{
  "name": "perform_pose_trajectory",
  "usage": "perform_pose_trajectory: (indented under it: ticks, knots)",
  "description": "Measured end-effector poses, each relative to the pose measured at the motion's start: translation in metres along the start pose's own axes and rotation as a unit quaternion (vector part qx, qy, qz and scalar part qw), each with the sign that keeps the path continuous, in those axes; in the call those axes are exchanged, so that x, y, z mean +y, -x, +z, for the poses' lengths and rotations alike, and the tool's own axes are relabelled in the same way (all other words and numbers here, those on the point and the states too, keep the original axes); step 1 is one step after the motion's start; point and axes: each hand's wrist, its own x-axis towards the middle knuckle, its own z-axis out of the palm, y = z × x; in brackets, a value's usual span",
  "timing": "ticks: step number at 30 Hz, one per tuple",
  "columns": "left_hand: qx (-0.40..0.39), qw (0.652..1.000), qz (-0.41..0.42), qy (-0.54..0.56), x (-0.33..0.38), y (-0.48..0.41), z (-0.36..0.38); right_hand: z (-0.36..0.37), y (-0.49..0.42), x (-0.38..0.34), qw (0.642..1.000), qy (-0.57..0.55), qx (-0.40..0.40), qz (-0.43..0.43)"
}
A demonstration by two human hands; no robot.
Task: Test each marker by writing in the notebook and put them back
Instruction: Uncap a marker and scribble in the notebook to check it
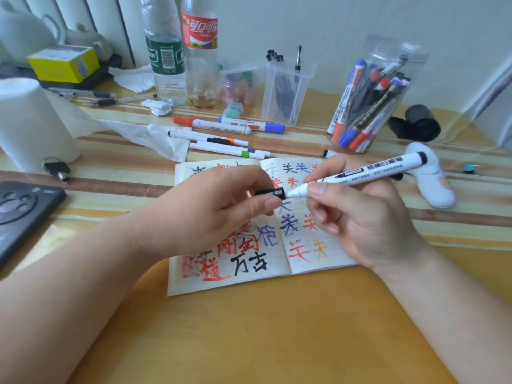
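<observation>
Both hands are above the open notebook. Left hand pinches the black cap, and right hand grips the white marker. The cap meets the marker's tip. More markers stand in the jar behind.

Open table is stretching along the near edge, in front of the notebook. Loose markers, two bottles and a marker jar are crowding the far edge; a paper roll is blocking the left edge.
</observation>
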Motion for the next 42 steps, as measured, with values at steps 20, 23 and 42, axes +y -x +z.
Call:
perform_pose_trajectory:
  ticks: [20,23,42]
  knots:
    - [-0.009,0.987,-0.016,0.158,0.000,0.002,0.006,-0.009,0.000,0.000,0.989,0.108,-0.079,-0.062]
    - [0.053,0.985,-0.022,0.166,0.004,0.003,0.010,-0.003,-0.002,0.000,0.995,0.083,-0.057,-0.016]
    - [0.187,0.981,0.024,-0.050,0.001,-0.004,0.012,0.001,-0.012,0.002,0.987,-0.083,0.130,0.039]
